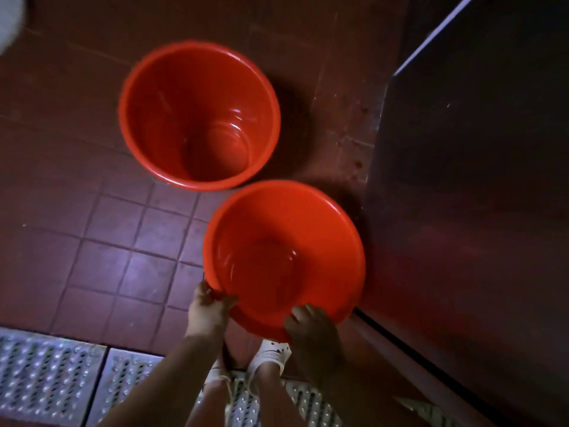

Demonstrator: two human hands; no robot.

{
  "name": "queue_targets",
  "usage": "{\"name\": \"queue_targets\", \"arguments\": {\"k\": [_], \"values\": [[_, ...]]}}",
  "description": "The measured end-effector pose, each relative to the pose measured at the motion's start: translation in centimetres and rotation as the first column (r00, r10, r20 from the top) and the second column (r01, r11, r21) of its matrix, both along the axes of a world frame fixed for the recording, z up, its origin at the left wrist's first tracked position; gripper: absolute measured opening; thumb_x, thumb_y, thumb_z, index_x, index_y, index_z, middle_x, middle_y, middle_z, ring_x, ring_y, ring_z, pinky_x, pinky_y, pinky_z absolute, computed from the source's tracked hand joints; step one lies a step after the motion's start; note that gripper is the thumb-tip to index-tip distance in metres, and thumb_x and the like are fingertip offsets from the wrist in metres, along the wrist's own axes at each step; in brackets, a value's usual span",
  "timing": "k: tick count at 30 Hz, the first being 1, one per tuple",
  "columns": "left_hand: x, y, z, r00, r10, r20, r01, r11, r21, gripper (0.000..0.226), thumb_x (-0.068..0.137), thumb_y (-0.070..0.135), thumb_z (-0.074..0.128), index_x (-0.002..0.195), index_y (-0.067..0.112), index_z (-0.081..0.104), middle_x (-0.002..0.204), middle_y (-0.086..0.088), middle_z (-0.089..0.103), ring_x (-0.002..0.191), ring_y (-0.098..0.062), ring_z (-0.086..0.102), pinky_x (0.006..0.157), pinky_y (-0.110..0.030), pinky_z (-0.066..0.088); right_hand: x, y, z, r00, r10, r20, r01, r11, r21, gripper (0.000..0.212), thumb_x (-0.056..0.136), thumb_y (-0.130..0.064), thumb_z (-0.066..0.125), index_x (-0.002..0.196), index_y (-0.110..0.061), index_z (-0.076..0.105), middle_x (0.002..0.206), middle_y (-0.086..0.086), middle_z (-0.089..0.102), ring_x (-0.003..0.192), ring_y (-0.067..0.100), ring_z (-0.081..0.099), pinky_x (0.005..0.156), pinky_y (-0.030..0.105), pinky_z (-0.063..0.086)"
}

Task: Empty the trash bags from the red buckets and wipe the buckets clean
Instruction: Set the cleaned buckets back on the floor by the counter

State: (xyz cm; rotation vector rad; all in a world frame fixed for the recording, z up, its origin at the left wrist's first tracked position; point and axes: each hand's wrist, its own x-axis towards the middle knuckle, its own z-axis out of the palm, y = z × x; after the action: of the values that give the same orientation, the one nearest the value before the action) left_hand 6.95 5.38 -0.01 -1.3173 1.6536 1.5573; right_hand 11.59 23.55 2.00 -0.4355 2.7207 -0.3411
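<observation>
Gripping near bucket [284, 251] rim, both hands, right hand [311, 331] shadowed

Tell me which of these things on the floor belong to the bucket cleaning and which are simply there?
Part of the job:
- near red bucket, its rim held by the left hand and right hand
- far red bucket, standing upright, no bag inside

Just there:
- metal drain grate
- tiled floor
- dark cabinet side
</observation>
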Motion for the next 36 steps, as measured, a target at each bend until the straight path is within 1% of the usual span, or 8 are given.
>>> {"name": "queue_targets", "arguments": {"k": [5,10,16,21,26,29,32,36], "values": [[1.4,1.2,-4.6,0.994,0.034,-0.106,-0.022,0.993,0.112,0.052,0.075,-0.017,0.06,0.111,0.02,0.055,0.101,-0.006,0.065,0.094,-0.023,0.06,0.09,-0.046,0.047,1.4,1.7,-5.2,0.982,0.034,0.185,-0.034,0.999,0.002,0.03,0.042,-0.021,0.084,0.064,-0.022,0.064,0.071,-0.003,0.063,0.064,0.017,0.061,0.055,0.024,0.049],[1.6,2.7,-6.5,0.986,0.009,-0.167,0.025,0.979,0.204,0.055,0.082,-0.015,0.054,0.132,0.006,0.043,0.122,-0.02,0.057,0.112,-0.031,0.053,0.1,-0.048,0.04,2.1,2.7,-8.0,0.975,0.002,0.221,0.0,1.0,-0.012,0.034,0.041,-0.022,0.087,0.066,-0.021,0.064,0.072,-0.004,0.062,0.067,0.016,0.061,0.059,0.023,0.05],[1.2,2.7,-6.8,0.989,-0.081,-0.12,0.11,0.961,0.253,0.051,0.087,-0.007,0.053,0.13,0.02,0.043,0.109,0.001,0.06,0.102,-0.017,0.057,0.09,-0.038,0.046,2.1,3.1,-8.5,0.958,-0.025,0.286,0.016,0.999,0.034,0.044,0.038,-0.034,0.09,0.073,-0.023,0.066,0.076,-0.006,0.063,0.071,0.015,0.062,0.065,0.021,0.047],[0.0,1.9,-5.1,0.945,-0.328,0.006,0.326,0.94,0.097,0.065,0.086,-0.004,0.058,0.142,0.02,0.033,0.13,-0.01,0.055,0.115,-0.023,0.053,0.103,-0.047,0.041,0.8,3.2,-6.3,0.92,-0.047,0.389,0.03,0.998,0.049,0.043,0.066,-0.034,0.08,0.1,-0.013,0.065,0.102,0.005,0.064,0.098,0.026,0.059,0.083,0.038,0.046],[-4.1,-0.6,1.8,0.811,-0.585,0.002,0.579,0.802,-0.149,0.074,0.084,0.006,0.064,0.147,0.02,0.028,0.141,-0.013,0.048,0.117,-0.023,0.057,0.087,-0.024,0.042,-4.3,1.9,-0.3,0.954,-0.08,0.29,0.072,0.997,0.037,0.032,0.073,-0.034,0.074,0.1,-0.018,0.064,0.099,-0.001,0.062,0.096,0.02,0.058,0.082,0.033,0.046],[-7.6,-2.6,5.1,0.768,-0.637,-0.06,0.603,0.752,-0.268,0.064,0.084,0.004,0.063,0.141,0.017,0.038,0.134,-0.014,0.054,0.11,-0.024,0.061,0.083,-0.024,0.042,-8.7,0.6,2.4,0.968,-0.063,0.243,0.063,0.998,0.007,0.032,0.088,-0.037,0.053,0.118,-0.026,0.055,0.116,-0.005,0.054,0.115,0.018,0.044,0.095,0.033,0.034],[-11.6,-4.5,6.4,0.755,-0.649,-0.098,0.588,0.735,-0.337,0.061,0.085,0.005,0.062,0.14,0.018,0.04,0.133,-0.012,0.055,0.113,-0.024,0.059,0.088,-0.028,0.043,-14.3,-1.8,4.0,0.99,-0.093,0.107,0.1,0.993,-0.062,0.03,0.085,-0.03,0.061,0.114,-0.024,0.06,0.113,-0.002,0.058,0.114,0.022,0.049,0.096,0.035,0.037],[-15.8,-7.0,4.9,0.699,-0.715,-0.002,0.631,0.618,-0.469,0.063,0.087,0.011,0.06,0.144,0.023,0.035,0.138,-0.011,0.05,0.121,-0.028,0.052,0.093,-0.036,0.043,-21.5,-6.0,2.4,0.997,-0.061,0.052,0.065,0.995,-0.07,0.03,0.084,-0.028,0.063,0.113,-0.02,0.062,0.111,0.002,0.061,0.111,0.026,0.051,0.095,0.038,0.036]]}}
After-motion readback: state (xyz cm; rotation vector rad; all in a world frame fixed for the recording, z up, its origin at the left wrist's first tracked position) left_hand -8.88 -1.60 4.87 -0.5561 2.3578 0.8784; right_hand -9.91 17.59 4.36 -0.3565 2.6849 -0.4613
